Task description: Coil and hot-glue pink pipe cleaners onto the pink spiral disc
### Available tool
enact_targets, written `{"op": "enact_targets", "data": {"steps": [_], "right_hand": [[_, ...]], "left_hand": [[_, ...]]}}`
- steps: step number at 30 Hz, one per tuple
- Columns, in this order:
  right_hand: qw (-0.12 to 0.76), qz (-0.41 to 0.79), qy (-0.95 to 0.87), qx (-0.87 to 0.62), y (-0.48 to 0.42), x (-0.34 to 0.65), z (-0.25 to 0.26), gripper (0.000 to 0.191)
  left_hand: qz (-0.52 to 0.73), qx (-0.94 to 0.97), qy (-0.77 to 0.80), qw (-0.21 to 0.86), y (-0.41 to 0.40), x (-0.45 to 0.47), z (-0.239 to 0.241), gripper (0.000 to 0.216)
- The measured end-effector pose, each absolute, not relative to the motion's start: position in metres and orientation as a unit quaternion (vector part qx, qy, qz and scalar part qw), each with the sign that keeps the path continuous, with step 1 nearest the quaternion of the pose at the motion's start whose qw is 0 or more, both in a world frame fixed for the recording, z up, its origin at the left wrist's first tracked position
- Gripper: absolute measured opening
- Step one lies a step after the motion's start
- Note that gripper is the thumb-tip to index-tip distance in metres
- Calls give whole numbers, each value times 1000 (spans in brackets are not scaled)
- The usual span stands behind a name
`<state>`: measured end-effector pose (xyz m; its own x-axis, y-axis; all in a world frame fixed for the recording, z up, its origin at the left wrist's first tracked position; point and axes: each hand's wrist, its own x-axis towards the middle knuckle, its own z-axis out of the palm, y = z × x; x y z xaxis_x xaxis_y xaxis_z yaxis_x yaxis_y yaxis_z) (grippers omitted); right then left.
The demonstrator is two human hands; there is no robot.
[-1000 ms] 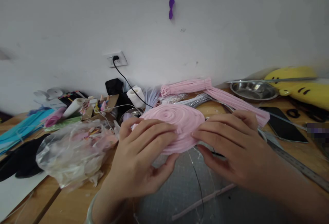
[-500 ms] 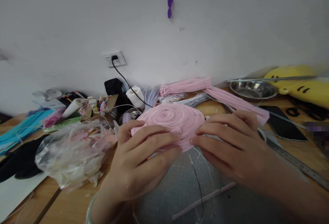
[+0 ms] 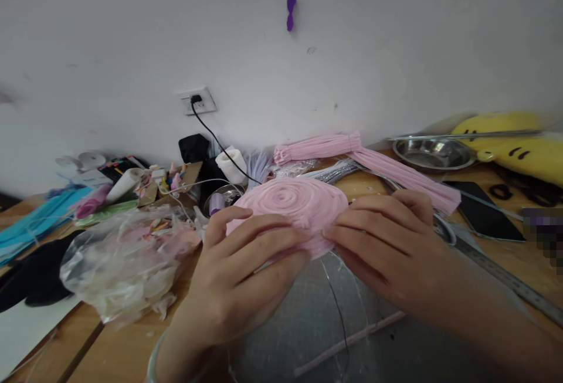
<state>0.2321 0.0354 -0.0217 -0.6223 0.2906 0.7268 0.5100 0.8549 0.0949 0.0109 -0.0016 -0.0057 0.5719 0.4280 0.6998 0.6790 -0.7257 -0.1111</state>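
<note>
A pink disc of coiled pipe cleaners (image 3: 292, 201), wound in a spiral, is held up between my two hands. My left hand (image 3: 250, 271) grips its left and near side, fingers over the front edge. With fingertips bunched together, my right hand (image 3: 387, 242) pinches the disc's right edge. The underside and whatever lies beneath my fingers are hidden. Below, a single pink pipe cleaner (image 3: 347, 345) and a thin dark wire lie on a grey mat (image 3: 281, 318).
Pink pipe cleaner bundles (image 3: 319, 147) lie behind the disc. To the left are a plastic bag of scraps (image 3: 123, 260) and craft supplies. On the right are a metal bowl (image 3: 433, 151), a phone (image 3: 488, 210), a steel ruler (image 3: 505, 277) and a yellow plush (image 3: 510, 142).
My right hand has shifted slightly left along the disc's edge, its fingers drawn closer together. The disc has moved a little to the left; my left hand stays almost still.
</note>
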Motion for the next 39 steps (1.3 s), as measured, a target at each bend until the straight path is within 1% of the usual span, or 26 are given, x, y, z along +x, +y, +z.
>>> {"op": "enact_targets", "data": {"steps": [5, 10, 15, 17, 22, 26, 29, 32, 35, 37, 39], "right_hand": [[388, -178, -870, -247, 38, 226, -27, 12], [402, -191, -860, -250, 39, 224, -30, 16], [461, -227, -824, -241, 39, 221, -33, 8], [463, -228, -821, -245, 39, 221, -35, 10], [445, -211, -835, -245, 41, 222, -34, 13], [393, -209, -861, -244, 39, 229, -27, 15], [363, -203, -883, -220, 33, 236, -19, 20], [331, -184, -897, -228, 30, 242, -15, 23], [325, -155, -899, -249, 28, 245, -14, 19], [334, -139, -895, -261, 27, 245, -14, 13], [346, -107, -890, -277, 24, 243, -14, 16]], "left_hand": [[-342, -862, -323, 189, -2, 13, -7, 17], [-339, -866, -327, 171, -3, 11, -9, 21], [-333, -868, -333, 157, -4, 10, -7, 21], [-329, -869, -336, 155, -4, 10, -7, 21], [-324, -870, -336, 159, -3, 9, -7, 21], [-323, -869, -333, 170, -2, 5, -7, 21], [-319, -871, -331, 175, -2, 3, -7, 22], [-316, -873, -328, 175, -1, 3, -5, 22], [-308, -878, -325, 171, 0, 5, -4, 22], [-305, -881, -322, 166, -1, 6, -4, 17], [-304, -884, -318, 156, -2, 7, -3, 14]]}}
